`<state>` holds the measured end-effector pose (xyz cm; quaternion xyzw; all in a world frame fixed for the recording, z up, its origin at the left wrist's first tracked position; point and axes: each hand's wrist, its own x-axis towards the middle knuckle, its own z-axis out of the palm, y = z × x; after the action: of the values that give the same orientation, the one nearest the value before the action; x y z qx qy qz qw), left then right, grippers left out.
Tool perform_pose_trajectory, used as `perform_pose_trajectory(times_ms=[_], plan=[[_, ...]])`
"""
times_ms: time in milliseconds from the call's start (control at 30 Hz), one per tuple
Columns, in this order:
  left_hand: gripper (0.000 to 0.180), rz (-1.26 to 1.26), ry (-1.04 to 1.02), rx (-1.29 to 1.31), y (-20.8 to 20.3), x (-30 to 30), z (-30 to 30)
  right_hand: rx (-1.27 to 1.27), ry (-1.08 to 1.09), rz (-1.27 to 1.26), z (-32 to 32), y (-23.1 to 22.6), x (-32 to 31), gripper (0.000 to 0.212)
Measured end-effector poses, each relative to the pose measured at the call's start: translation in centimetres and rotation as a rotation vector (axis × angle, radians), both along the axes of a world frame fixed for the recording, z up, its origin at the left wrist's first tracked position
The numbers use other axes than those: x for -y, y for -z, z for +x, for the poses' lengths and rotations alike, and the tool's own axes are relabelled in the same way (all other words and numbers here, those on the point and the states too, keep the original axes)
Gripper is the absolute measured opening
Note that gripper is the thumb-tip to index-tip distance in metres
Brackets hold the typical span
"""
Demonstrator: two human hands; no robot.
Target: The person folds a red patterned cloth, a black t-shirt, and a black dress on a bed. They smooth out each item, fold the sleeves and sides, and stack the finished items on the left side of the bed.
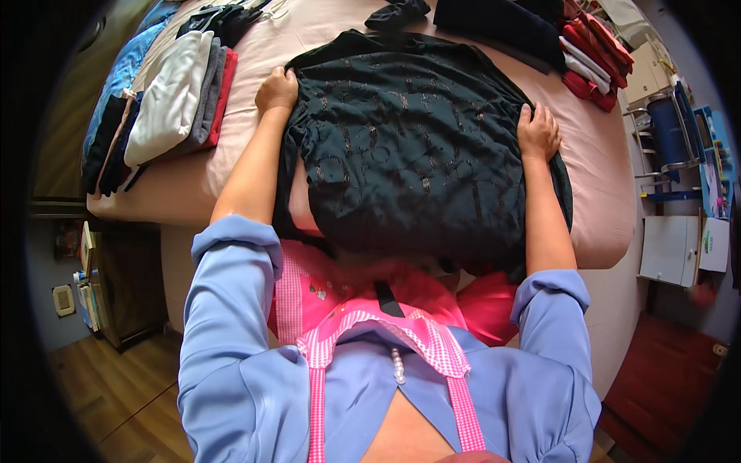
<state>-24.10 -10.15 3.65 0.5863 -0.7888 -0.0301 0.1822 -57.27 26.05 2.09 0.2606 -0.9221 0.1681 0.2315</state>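
A dark green-black top [417, 154] with a shiny patterned front lies spread on the bed, its lower end hanging over the near edge toward my lap. At its upper left edge, my left hand [276, 89] is closed on the fabric. My right hand [539, 133] grips the opposite side, fingers curled at the cloth's edge and partly hiding what they pinch. Both arms are stretched forward, with the top between them. Creases run across its middle.
On the pink-sheeted bed [202, 185], folded clothes [171, 96] in white, grey and red are stacked at left. Dark folded garments [502, 32] lie at the back, beside a red and white pile [594, 58]. A white cabinet [668, 248] stands beyond the bed's right side.
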Motion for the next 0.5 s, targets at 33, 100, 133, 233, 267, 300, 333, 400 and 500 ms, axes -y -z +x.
perform_pose_trajectory(times_ms=[33,100,133,233,267,300,333,400,500], plan=[[0.035,0.012,-0.012,-0.002,0.1,0.1,0.1,-0.030,0.002,-0.016,-0.1,0.7,0.1,0.044],[0.034,-0.008,0.008,-0.078,0.3,0.3,-0.4,-0.166,-0.012,-0.024,0.0,0.3,0.7,0.042],[0.033,-0.041,0.040,-0.144,0.4,0.3,-0.6,-0.262,-0.030,-0.016,0.0,0.1,1.1,0.041],[0.037,-0.162,0.137,-0.294,0.6,0.3,-0.1,-0.082,-0.440,-0.072,2.9,-4.7,5.5,0.028],[0.038,-0.248,0.173,-0.340,1.0,1.0,0.2,0.230,-0.615,-0.078,4.3,-5.4,7.9,0.026],[0.038,-0.321,0.206,-0.284,1.0,1.4,-0.2,0.273,-0.718,-0.073,5.7,-5.4,10.4,0.025],[0.037,-0.395,0.233,-0.223,0.9,1.7,-0.6,0.318,-0.827,-0.069,7.0,-5.2,13.2,0.024],[0.029,-0.420,0.414,-0.223,-1.2,-0.1,-4.5,0.307,-0.804,-0.025,6.8,-2.8,17.3,0.023],[0.030,-0.374,0.600,-0.273,-1.6,-2.0,-8.4,0.095,-0.713,-0.041,6.2,-0.8,22.4,0.030]])
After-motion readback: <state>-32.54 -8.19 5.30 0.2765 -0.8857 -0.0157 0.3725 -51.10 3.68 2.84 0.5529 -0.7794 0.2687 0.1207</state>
